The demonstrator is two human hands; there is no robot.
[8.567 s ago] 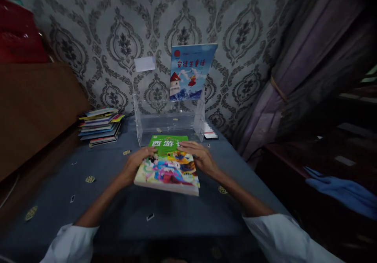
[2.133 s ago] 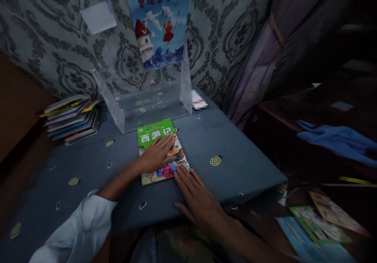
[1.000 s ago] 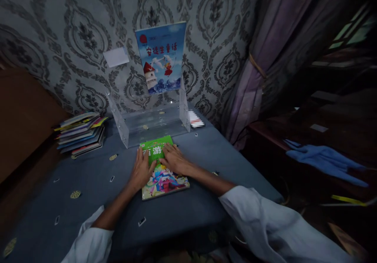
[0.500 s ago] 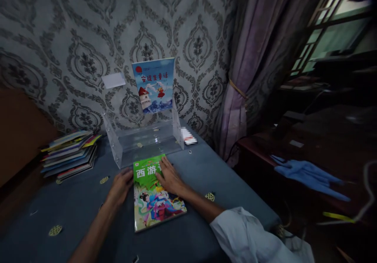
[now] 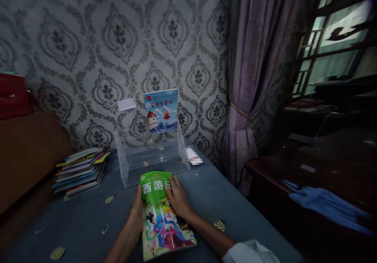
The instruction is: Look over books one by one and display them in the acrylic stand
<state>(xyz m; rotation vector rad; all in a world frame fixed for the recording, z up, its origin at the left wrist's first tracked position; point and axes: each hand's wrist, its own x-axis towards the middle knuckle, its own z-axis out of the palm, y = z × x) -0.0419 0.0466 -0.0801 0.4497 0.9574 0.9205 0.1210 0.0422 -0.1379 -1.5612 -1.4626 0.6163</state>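
A green picture book (image 5: 165, 220) with large white Chinese characters lies in front of me, its cover bowed upward near the top. Along its left edge my left hand (image 5: 137, 208) is closed, fingertips hidden behind the book. My right hand (image 5: 179, 200) grips the upper right edge, thumb over the cover. Just beyond stands a clear acrylic rack (image 5: 150, 159) on the table. A blue book (image 5: 162, 112) leans upright at the rack's back right, and a small white card (image 5: 126, 104) sits at its back left.
A stack of thin books (image 5: 82, 172) is on the left of the blue tablecloth (image 5: 79, 223), near a brown box (image 5: 29, 149). A phone-like item (image 5: 194, 156), partly blurred, lies right of the rack. A purple curtain (image 5: 244, 78) hangs at right; blue gloves (image 5: 321, 204) lie beyond.
The view has tilted up and shifted left. My left hand has come against the green book's left edge, and the flat cover has become bowed between both hands.
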